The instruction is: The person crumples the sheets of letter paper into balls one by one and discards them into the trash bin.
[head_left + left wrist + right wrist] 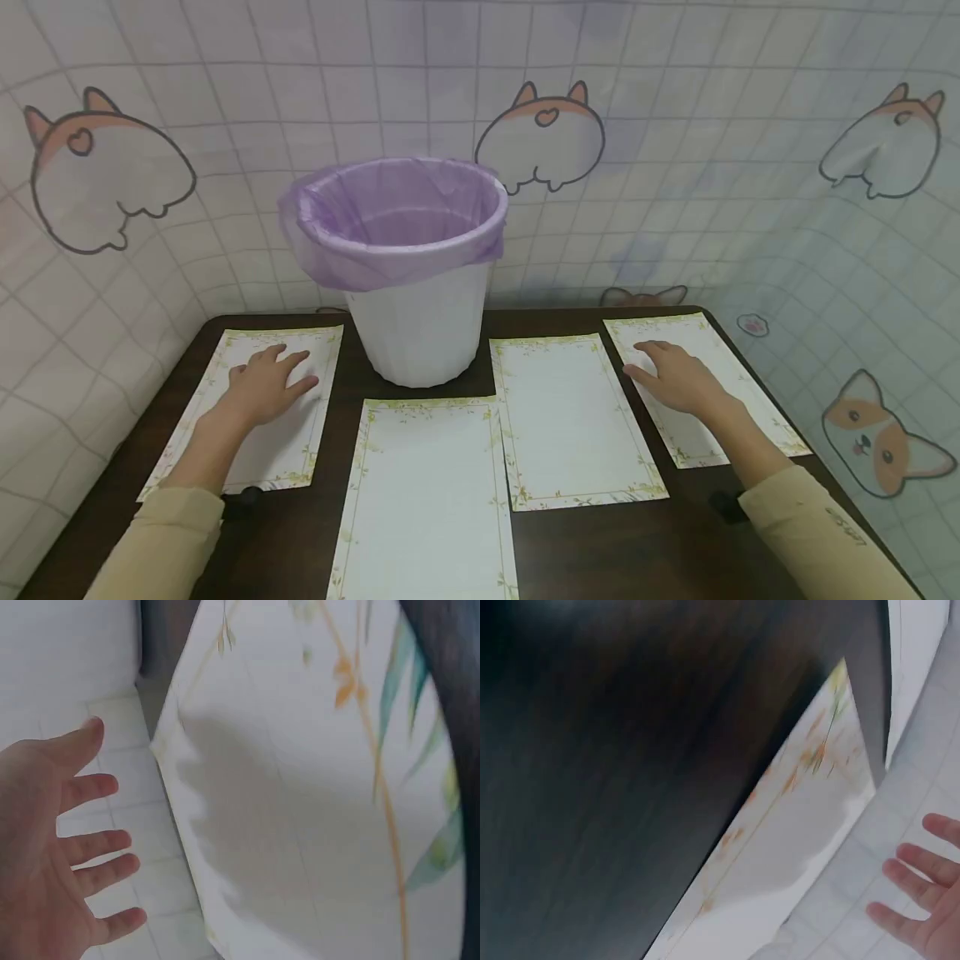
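My left hand [264,385] hovers over the left sheet of paper [300,433], fingers spread and loosely bent, holding nothing. In the left wrist view its fingers stand apart and a shadow falls on the sheet [322,847]. Over the far-right sheet of paper [731,375] is my right hand [675,377], with its fingers relaxed and nothing in its grasp. Those fingers also show at the edge of the right wrist view, beside the sheet [757,877]. Each sheet is white with a printed floral border.
A white bin [420,333] with a purple liner bag [397,258] stands at the back of the dark table [585,542]. Two more bordered sheets lie between the hands, one at front centre [427,500] and one right of it [573,425]. A grid-patterned cloth [712,125] hangs behind.
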